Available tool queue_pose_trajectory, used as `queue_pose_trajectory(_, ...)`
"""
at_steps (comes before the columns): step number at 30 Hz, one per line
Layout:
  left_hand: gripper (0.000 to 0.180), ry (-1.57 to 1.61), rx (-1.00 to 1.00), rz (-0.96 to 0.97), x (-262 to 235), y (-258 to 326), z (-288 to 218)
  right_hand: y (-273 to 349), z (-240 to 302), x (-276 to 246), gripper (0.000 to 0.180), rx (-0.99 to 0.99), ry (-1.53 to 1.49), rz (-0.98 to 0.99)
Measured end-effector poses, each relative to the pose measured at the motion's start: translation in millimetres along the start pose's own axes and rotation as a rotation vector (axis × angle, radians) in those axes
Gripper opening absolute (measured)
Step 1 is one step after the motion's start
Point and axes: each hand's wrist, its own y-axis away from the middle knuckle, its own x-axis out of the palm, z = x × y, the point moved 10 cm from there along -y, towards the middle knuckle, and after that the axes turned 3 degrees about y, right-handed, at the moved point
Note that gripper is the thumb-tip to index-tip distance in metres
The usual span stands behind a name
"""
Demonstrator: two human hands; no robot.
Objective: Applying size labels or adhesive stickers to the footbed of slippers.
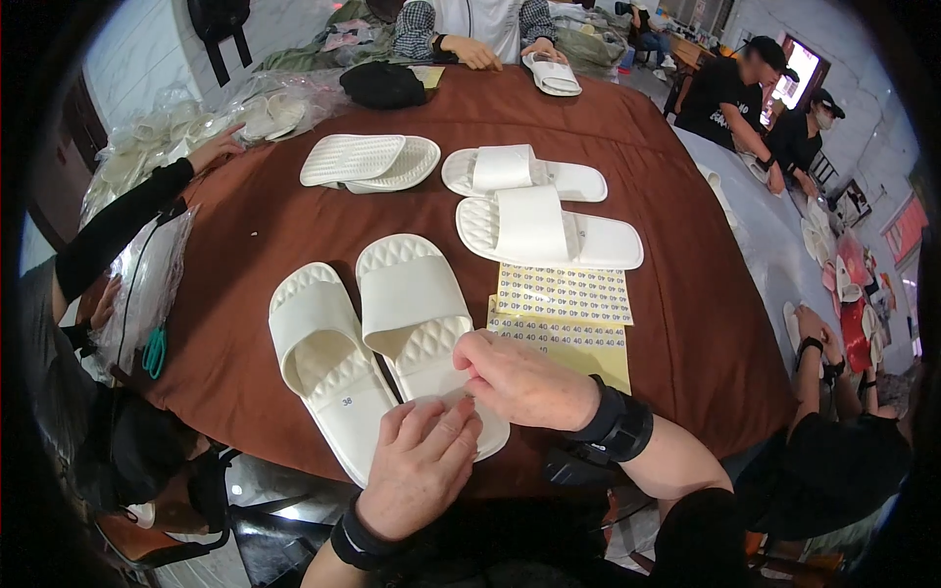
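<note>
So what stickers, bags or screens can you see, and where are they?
Sticker sheets: two overlapping sheets, white and yellow, right of the near white slippers.
Small sticker: white, on the left slipper's heel.
Plastic bags: clear, crinkly, at the table's left edge.
Screen: bright rectangle, far right.

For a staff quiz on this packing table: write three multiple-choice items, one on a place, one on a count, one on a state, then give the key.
1. Where do the sticker sheets lie?
A. right of the near slippers
B. on the black bag
C. on the floor

2. How many white slippers lie side by side right under the hands?
A. one
B. two
C. five

3. What is the right hand doing?
A. lying flat and open
B. pinching fingertips over the right slipper
C. holding scissors

Key: A, the sheets sit on the brown cloth beside that slipper; B, it and the left slipper form one pair; B, fingertips meet at its heel, by the left hand.
</note>
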Motion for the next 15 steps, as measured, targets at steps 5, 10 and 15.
queue_pose_trajectory(5, 0.039, -0.041, 0.015, 0.025, 2, 0, -3, -1, -6, 6, 0.015, 0.062, 0.05, -0.009)
queue_pose_trajectory(10, 0.037, -0.025, 0.028, 0.013, 1, 2, -4, -4, -15, -1, 0.016, 0.11, -0.094, -0.026)
queue_pose_trajectory(15, 0.036, 0.011, 0.026, -0.004, 0, 5, -2, -2, -16, -1, 0.015, 0.122, -0.136, 0.096)
